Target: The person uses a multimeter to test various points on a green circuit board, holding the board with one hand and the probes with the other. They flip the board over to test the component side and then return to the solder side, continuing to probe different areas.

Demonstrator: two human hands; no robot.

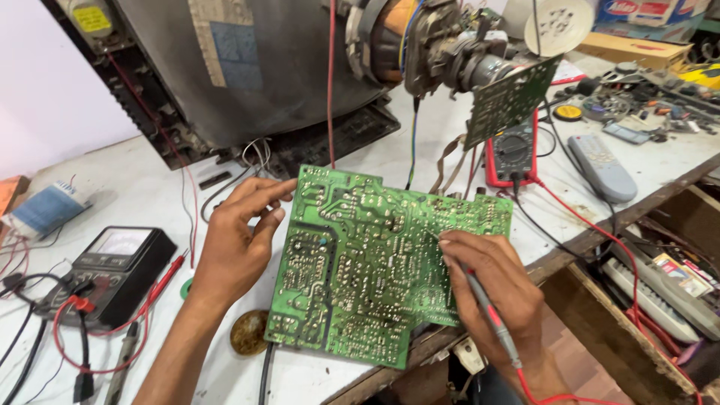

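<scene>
Probing a circuit board (375,270), solder side up, tilted at the front edge of the desk (135,195) before an opened television set (247,67). Left hand (236,247) steadies the board's left edge, fingers pinching it. Right hand (491,289) holds a red probe (487,311) pen-fashion, fingers pressed together round it, tip on the solder joints. The step appears to be point-by-point testing; the next touch calls for a steady tip on one joint only.

A yellow label (91,18) is sitting at eleven o'clock, a blue-and-white carton (651,13) at one, a pale meter screen (120,241) at nine.
</scene>
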